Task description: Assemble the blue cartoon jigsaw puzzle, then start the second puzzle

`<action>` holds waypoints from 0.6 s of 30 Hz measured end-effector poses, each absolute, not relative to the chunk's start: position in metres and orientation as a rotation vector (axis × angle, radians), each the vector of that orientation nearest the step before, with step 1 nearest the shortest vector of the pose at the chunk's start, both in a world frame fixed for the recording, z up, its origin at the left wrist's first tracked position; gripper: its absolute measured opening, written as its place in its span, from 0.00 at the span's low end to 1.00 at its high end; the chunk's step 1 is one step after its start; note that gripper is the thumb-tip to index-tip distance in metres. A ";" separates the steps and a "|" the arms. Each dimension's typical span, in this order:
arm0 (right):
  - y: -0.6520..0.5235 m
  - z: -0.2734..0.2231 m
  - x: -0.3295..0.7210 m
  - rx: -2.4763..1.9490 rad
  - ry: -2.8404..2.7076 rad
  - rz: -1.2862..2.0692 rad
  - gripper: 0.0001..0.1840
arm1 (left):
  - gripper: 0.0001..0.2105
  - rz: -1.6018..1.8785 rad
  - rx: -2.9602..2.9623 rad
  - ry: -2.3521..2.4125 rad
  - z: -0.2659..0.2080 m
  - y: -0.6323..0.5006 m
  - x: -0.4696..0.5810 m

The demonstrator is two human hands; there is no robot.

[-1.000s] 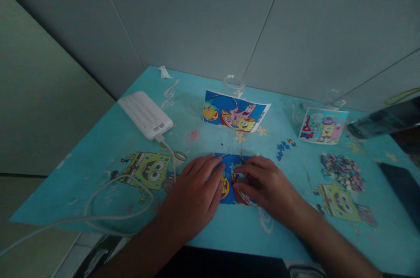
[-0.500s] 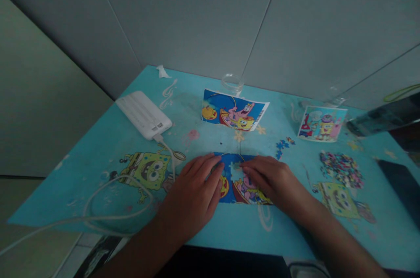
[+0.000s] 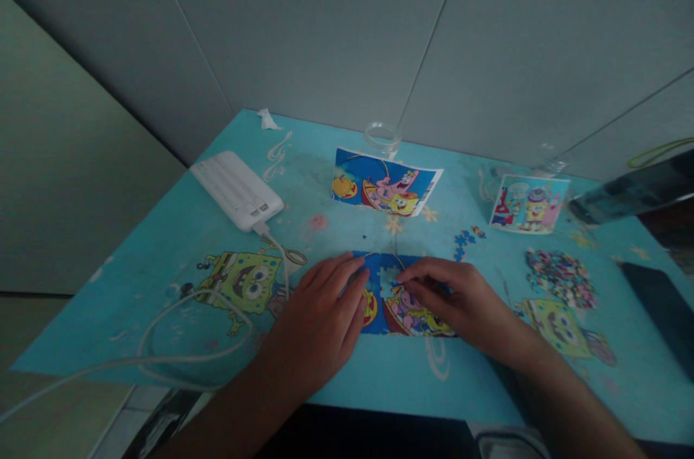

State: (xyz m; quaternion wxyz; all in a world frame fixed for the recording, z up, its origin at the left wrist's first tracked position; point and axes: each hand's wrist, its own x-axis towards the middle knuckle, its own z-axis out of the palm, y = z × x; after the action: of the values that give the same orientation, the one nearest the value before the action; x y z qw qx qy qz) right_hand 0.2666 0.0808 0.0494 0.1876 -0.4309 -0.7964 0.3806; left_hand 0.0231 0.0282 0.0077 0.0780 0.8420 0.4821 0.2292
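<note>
A partly assembled jigsaw puzzle (image 3: 374, 264) lies flat on the table, with a gap of bare tabletop near its middle. My left hand (image 3: 325, 307) rests flat over the puzzle's left part, fingers stretched out. At the right side of the gap, my right hand (image 3: 447, 289) pinches a small blue puzzle piece (image 3: 397, 284) between thumb and fingertips. Behind the puzzle stands a picture card (image 3: 387, 184) showing the same cartoon scene, in front of a clear round container (image 3: 382, 137). Several loose blue puzzle pieces (image 3: 463, 242) lie to the right.
A heap of mixed puzzle pieces (image 3: 561, 278) sits at the right, near a second picture card (image 3: 530, 204). Farther right are a dark bottle (image 3: 629, 195) and a black flat object (image 3: 658, 307). A white power bank (image 3: 238, 190) with a cable (image 3: 217, 358) occupies the left.
My right hand's fingers have lifted and shifted slightly, and a blue piece now shows at their tips by the gap. The left hand stays in place.
</note>
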 end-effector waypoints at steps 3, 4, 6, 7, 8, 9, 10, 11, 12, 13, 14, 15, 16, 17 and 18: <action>0.083 0.051 0.271 -1.262 -2.199 1.067 0.10 | 0.18 0.677 2.526 1.443 0.007 0.028 0.023; 0.084 0.052 0.272 -1.272 -2.187 1.068 0.10 | 0.18 0.671 2.530 1.443 0.007 0.027 0.023; 0.085 0.053 0.274 -1.303 -2.161 1.068 0.10 | 0.18 0.660 2.534 1.446 0.007 0.027 0.023; 0.086 0.054 0.275 -1.319 -2.144 1.064 0.09 | 0.18 0.658 2.536 1.446 0.007 0.027 0.023; 0.087 0.055 0.276 -1.329 -2.126 1.057 0.09 | 0.18 0.659 2.539 1.444 0.007 0.027 0.022; 0.087 0.055 0.276 -1.332 -2.112 1.050 0.09 | 0.18 0.661 2.540 1.442 0.007 0.028 0.022; 0.087 0.056 0.277 -1.331 -2.102 1.042 0.09 | 0.19 0.662 2.541 1.440 0.007 0.028 0.022; 0.088 0.056 0.277 -1.322 -2.096 1.032 0.10 | 0.19 0.668 2.545 1.436 0.007 0.028 0.022; 0.088 0.056 0.277 -1.306 -2.096 1.021 0.10 | 0.18 0.673 2.547 1.434 0.007 0.029 0.022; 0.088 0.056 0.277 -1.292 -2.100 1.013 0.10 | 0.18 0.682 2.551 1.433 0.007 0.029 0.022; 0.088 0.055 0.277 -1.277 -2.107 1.007 0.10 | 0.18 0.690 2.554 1.432 0.007 0.029 0.022; 0.088 0.054 0.276 -1.260 -2.114 1.004 0.11 | 0.18 0.695 2.555 1.433 0.007 0.029 0.022; 0.087 0.053 0.275 -1.245 -2.122 1.006 0.11 | 0.17 0.696 2.555 1.432 0.007 0.029 0.022; 0.086 0.051 0.274 -1.232 -2.132 1.014 0.11 | 0.17 0.694 2.553 1.435 0.007 0.029 0.023; 0.086 0.049 0.273 -1.223 -2.142 1.023 0.11 | 0.17 0.686 2.550 1.436 0.006 0.028 0.023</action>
State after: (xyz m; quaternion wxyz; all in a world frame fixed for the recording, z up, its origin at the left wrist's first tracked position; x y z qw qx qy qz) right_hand 0.2727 0.0857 0.0493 0.2333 -0.4454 -0.7800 0.3727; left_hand 0.0226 0.0282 0.0063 0.0678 0.8464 0.4767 0.2276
